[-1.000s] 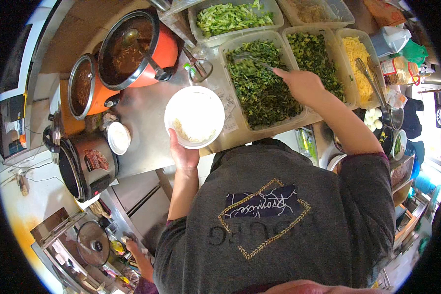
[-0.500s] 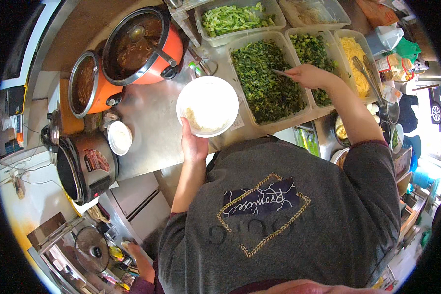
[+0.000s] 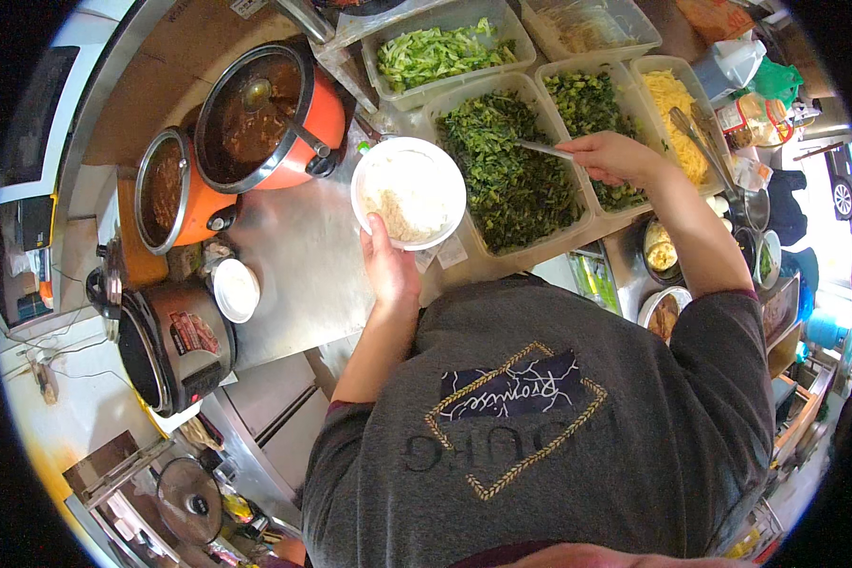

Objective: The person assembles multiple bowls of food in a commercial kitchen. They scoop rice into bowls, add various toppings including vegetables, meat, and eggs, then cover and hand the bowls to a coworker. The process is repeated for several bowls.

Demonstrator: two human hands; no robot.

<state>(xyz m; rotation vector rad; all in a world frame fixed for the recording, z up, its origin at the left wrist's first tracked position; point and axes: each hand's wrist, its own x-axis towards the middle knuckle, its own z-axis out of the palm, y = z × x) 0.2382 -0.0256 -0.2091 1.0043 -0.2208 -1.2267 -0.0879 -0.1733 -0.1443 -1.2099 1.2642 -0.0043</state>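
Note:
My left hand [image 3: 393,275] is wrapped round the near side of a white bowl [image 3: 409,161], thumb at its rim. White rice [image 3: 409,213] lies in the bowl, mostly along the near side. My right hand [image 3: 615,158] grips a metal utensil, probably a spoon [image 3: 544,149], by its handle. The utensil's far end dips among dark chopped greens [image 3: 506,185] in a clear plastic tub, so its shape is hidden. The bowl is held just left of this tub, above the steel counter [image 3: 298,275].
Two orange pots [image 3: 327,114] of brown stew stand at the left, one with a ladle. Below them are a small white bowl [image 3: 236,291] and a rice cooker [image 3: 194,331]. Tubs of pale chopped greens [image 3: 445,52], more dark greens [image 3: 587,104] and yellow shreds [image 3: 667,95] surround the big tub.
The whole view has shifted slightly. The bowl tilts so that more rice shows. More of the utensil's handle is visible over the greens. A hand at the lower left has mostly left the picture.

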